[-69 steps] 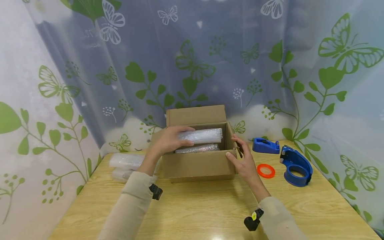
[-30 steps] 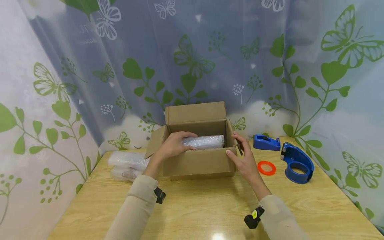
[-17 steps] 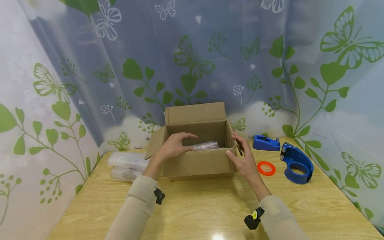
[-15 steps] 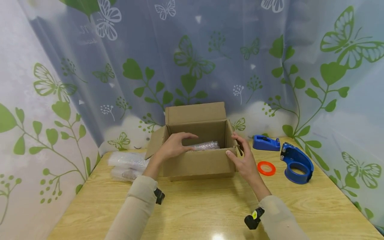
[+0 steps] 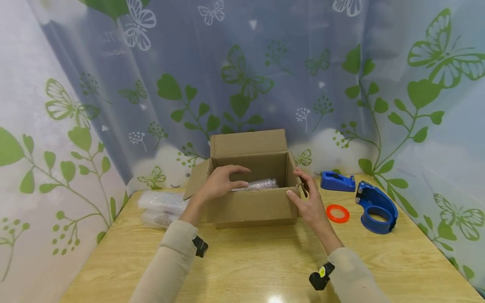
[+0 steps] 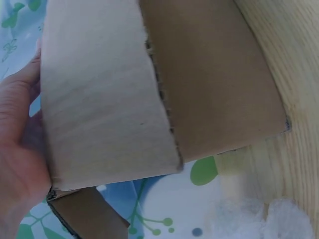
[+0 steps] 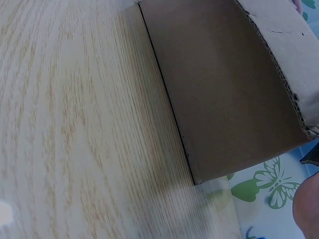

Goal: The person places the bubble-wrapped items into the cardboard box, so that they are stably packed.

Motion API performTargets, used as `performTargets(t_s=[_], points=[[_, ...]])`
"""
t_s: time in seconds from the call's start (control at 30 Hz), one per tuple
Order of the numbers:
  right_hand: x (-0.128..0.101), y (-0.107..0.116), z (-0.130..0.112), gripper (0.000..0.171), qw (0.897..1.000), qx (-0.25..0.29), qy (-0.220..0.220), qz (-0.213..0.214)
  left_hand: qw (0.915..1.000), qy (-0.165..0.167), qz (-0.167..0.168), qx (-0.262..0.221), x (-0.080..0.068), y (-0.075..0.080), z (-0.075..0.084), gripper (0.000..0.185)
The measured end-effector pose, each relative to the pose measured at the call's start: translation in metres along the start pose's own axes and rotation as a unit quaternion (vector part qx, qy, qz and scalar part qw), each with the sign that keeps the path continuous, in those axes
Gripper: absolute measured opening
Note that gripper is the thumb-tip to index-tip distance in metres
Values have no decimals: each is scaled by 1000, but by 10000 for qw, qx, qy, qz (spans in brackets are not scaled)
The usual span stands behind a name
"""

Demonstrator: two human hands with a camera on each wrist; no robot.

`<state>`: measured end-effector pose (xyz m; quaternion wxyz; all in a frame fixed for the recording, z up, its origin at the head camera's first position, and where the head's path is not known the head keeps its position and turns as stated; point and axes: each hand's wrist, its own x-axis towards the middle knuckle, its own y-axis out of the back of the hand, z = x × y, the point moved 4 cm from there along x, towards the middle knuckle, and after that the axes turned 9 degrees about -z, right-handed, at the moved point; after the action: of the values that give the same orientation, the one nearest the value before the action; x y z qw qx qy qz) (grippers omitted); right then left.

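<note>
Cardboard box [image 5: 248, 198] sits open mid-worktop [image 5: 265, 269] in our head view; one bubble-wrapped packet [image 5: 255, 184] lies inside, two more packets [image 5: 161, 208] wait at its left. Our left hand [image 5: 219, 184] hovers over the opening, fingers loosely curled, empty. Our right hand [image 5: 307, 202] pinches the right flap. Left wrist view: box wall [image 6: 107, 94], palm [image 6: 17, 134] beside it. Right wrist view: box side [image 7: 224, 94] on the worktop. We judge packing partly done, sealing not begun; tape dispenser [image 5: 376, 207] untouched.
</note>
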<state>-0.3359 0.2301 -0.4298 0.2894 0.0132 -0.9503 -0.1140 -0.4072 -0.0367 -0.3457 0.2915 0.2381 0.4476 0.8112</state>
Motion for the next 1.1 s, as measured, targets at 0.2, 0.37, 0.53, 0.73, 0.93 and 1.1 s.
performTargets(t_s=[0.2, 0.37, 0.53, 0.73, 0.93, 1.1], points=[[1, -2, 0, 55, 10000, 26, 24, 5, 9992, 85, 13, -398, -6, 12, 3, 49], [0, 0, -2, 56, 10000, 55, 47, 9, 9956, 30, 8, -942, -12, 20, -1, 50], [-3, 3, -2, 55, 9999, 58, 61, 95, 9957, -79, 193, -905, -19, 29, -7, 50], [-2, 1, -1, 55, 9999, 33, 103, 40, 9932, 170, 300, -1112, -40, 43, -19, 53], [-2, -1, -2, 56, 10000, 43, 38, 32, 9931, 372, 481, -1005, -61, 60, -37, 51], [0, 0, -2, 56, 10000, 1, -3, 34, 9937, 389, 615, -848, -78, 71, -51, 54]])
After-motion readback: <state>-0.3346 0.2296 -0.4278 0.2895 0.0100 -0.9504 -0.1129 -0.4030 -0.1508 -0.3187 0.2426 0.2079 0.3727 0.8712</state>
